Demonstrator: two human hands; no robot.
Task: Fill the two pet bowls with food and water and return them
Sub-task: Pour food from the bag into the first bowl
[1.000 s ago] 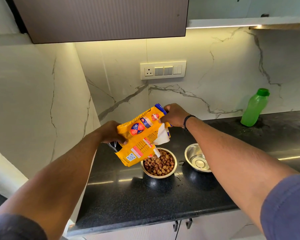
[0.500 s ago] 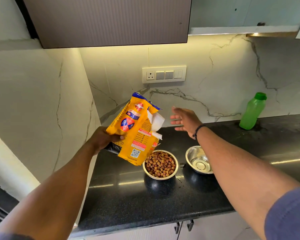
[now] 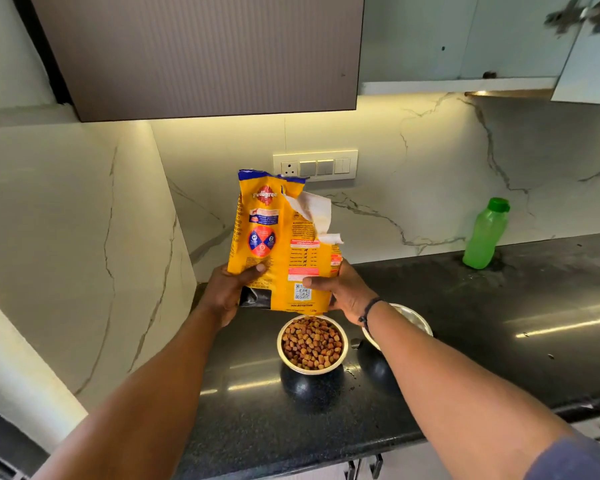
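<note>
A yellow pet food bag [image 3: 278, 244] stands upright in the air above the counter, its torn top flap hanging open to the right. My left hand [image 3: 229, 289] grips its lower left corner and my right hand [image 3: 343, 289] grips its lower right side. Just below the bag a steel bowl [image 3: 311, 342] sits on the black counter [image 3: 465, 341], full of brown kibble. A second steel bowl [image 3: 414, 318] stands to its right, mostly hidden behind my right wrist; its contents cannot be seen. A green water bottle [image 3: 485, 233] with a green cap stands upright at the back right.
A marble wall closes the left side and the back, with a switch panel [image 3: 315, 166] behind the bag. Wall cabinets [image 3: 201, 53] hang overhead. The counter's front edge runs near my forearms, with cabinet doors below.
The bag has gone from tilted over the kibble bowl to upright. My right hand let go of its top, swung out, and now holds its lower right side.
</note>
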